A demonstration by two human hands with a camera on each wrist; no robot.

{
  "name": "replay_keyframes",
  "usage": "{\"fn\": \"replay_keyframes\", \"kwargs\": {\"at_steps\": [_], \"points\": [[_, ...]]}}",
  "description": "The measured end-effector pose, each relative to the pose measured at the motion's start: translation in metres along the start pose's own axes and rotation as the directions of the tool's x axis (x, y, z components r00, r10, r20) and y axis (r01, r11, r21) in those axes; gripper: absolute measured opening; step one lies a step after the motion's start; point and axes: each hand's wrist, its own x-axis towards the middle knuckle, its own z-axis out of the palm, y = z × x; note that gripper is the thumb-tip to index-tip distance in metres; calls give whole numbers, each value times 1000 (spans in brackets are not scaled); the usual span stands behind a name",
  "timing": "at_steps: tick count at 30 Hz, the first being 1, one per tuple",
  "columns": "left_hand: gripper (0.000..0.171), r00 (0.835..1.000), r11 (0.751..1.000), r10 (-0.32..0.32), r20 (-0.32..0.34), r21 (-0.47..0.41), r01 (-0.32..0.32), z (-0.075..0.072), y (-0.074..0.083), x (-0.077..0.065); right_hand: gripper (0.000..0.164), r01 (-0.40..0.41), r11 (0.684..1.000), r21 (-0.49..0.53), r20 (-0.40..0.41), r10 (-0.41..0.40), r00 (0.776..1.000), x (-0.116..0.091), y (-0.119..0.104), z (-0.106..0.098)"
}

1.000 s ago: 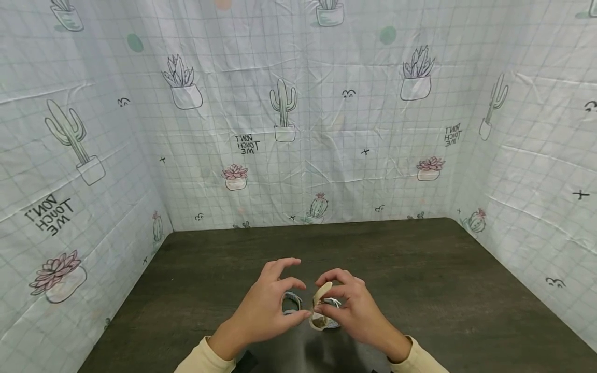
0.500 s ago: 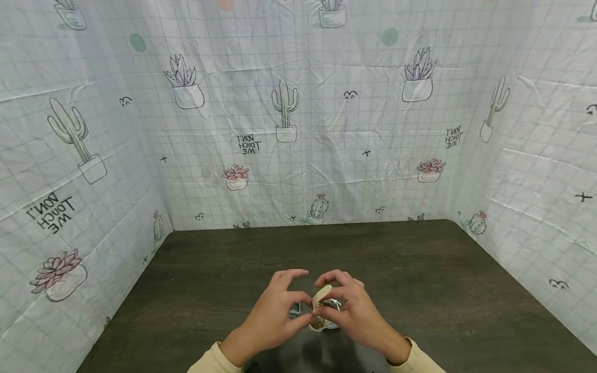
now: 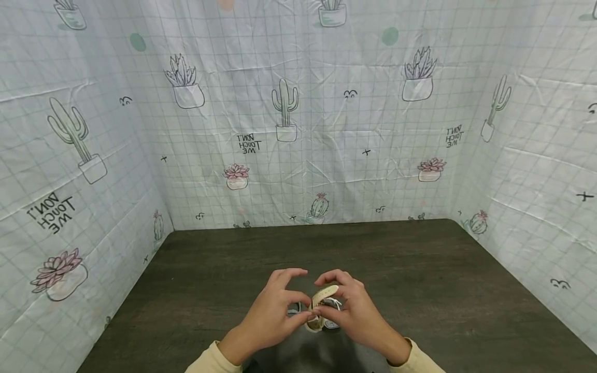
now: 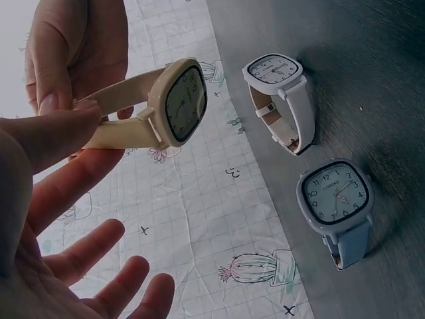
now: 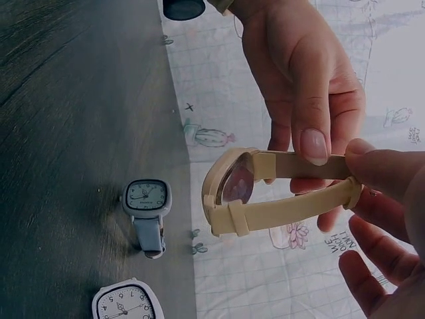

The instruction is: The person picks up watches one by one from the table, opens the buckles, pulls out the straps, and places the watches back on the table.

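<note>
Between both hands a cream wristwatch (image 3: 324,295) is held up above the table, its two strap halves bent toward each other in a loop. My left hand (image 3: 272,308) pinches the strap between thumb and forefinger, the other fingers spread. The right hand (image 3: 352,313) pinches it near the strap ends, where a cream keeper loop shows in the right wrist view. The square dial (image 4: 185,105) faces away from the fingers. On the table beyond stand a white watch (image 4: 273,70) and a light blue watch (image 4: 337,193), both with their straps looped.
A dark wood-grain table (image 3: 396,259) lies beneath the hands. Behind it and at both sides hangs a white grid cloth (image 3: 326,109) printed with cacti. A dark round object (image 5: 184,8) is at the wrist in the right wrist view.
My left hand has come right, from apart to pinching the cream watch's strap. The strap's upper part has tipped to the right. The right hand has stayed nearly in place.
</note>
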Motion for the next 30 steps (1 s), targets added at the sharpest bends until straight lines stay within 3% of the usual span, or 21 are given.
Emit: {"fn": "replay_keyframes", "kwargs": {"at_steps": [9,17,30], "points": [[12,1000,999,21,-9,-34,-22,0,1,2,7,4,984,176,-5,-3,1000,-1,1,5],[9,998,996,38,-40,-82,-42,1,2,4,5,-34,979,200,-41,43,998,-2,-1,8],[21,991,976,-20,-132,-218,-9,8,5,8,11,-66,973,220,-161,103,982,-1,-3,13]]}}
